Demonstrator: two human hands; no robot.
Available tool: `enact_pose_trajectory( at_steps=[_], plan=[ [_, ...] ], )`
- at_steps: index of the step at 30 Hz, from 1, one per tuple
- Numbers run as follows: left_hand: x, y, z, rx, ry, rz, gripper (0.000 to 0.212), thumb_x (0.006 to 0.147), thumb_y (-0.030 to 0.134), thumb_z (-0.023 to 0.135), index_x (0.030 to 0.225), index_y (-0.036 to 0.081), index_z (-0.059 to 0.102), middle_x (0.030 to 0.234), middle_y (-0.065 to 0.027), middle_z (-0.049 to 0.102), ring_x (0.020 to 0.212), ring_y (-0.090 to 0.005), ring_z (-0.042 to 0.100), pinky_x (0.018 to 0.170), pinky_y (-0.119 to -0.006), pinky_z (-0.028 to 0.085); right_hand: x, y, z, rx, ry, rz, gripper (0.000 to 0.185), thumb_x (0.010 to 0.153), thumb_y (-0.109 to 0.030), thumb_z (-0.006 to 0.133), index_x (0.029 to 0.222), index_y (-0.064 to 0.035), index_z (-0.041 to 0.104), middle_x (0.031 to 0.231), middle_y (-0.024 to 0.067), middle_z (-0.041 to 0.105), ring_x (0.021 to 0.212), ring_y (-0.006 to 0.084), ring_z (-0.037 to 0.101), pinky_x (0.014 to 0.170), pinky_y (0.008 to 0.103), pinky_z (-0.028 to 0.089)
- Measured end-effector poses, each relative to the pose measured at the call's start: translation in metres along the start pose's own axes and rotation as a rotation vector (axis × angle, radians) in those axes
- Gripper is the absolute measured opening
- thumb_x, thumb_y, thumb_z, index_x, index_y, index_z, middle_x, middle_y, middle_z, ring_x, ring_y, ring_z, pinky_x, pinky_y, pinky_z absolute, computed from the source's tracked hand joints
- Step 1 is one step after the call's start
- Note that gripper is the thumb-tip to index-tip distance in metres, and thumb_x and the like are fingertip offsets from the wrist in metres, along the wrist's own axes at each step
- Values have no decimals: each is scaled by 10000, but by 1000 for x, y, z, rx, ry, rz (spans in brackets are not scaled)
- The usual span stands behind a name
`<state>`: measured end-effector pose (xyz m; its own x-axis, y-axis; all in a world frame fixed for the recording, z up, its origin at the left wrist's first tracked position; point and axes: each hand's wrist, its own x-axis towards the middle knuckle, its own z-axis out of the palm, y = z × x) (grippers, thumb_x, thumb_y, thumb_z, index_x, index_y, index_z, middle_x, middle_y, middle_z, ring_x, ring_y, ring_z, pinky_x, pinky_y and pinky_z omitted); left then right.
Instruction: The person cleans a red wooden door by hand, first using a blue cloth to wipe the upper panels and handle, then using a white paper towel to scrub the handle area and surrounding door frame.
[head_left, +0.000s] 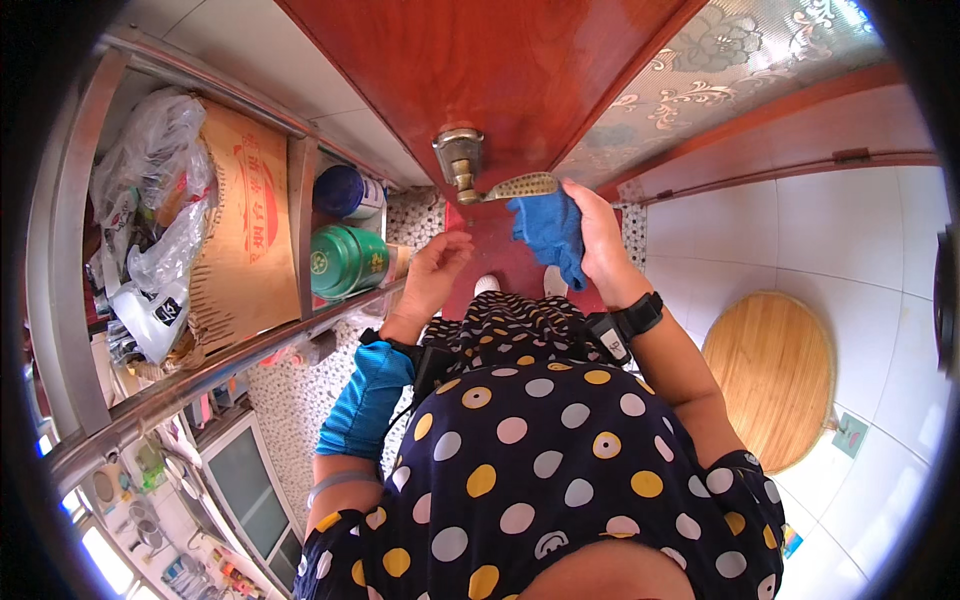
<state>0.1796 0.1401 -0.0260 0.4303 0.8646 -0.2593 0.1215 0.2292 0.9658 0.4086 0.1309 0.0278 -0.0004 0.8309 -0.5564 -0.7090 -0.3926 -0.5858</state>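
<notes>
My right hand (600, 232) grips a bunched blue cloth (551, 229). The cloth meets the lower edge and free end of a brass-coloured lever door handle (525, 185), whose worn metal mount sits on a reddish-brown wooden door (480, 67). To the left of the handle, my left hand (435, 274) hangs in the air with loosely bent fingers, and nothing shows in it. The palm side of that hand is partly hidden.
A metal rack (300, 225) on the left holds a cardboard box (244, 232), plastic bags (161, 210), a green canister (349, 261) and a blue-lidded tub (345, 191). On the right, a patterned glass pane (697, 75) adjoins the door, and a round woven mat (772, 379) is against white tiles.
</notes>
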Motion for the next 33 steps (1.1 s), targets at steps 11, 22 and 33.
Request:
enact_pose_trajectory(
  at_steps=[11, 22, 33],
  plan=[
    [38, 46, -39, 205, 359, 369, 475, 768, -57, 530, 1209, 76, 413, 1154, -63, 485, 988, -139, 480, 813, -267, 416, -47, -9, -50, 140, 54, 84, 414, 840, -279, 519, 1119, 27, 495, 1043, 154, 580, 896, 246, 590, 808, 353, 474],
    [53, 107, -36, -83, 149, 464, 610, 752, -12, 582, 1292, 1, 297, 1248, -74, 403, 1141, -155, 386, 953, -285, 307, -68, -1, -86, 72, 139, 71, 376, 824, -183, 500, 1139, 16, 452, 1030, 166, 571, 870, 265, 595, 782, 388, 491],
    [71, 153, -16, 265, 545, 397, 613, 883, 408, 432, 1271, -49, 306, 1260, -126, 390, 1107, -229, 395, 965, -333, 279, -85, 32, -145, 249, 83, 177, 338, 843, -177, 457, 1094, 50, 468, 1038, 184, 573, 890, 284, 594, 810, 408, 478]
  ],
)
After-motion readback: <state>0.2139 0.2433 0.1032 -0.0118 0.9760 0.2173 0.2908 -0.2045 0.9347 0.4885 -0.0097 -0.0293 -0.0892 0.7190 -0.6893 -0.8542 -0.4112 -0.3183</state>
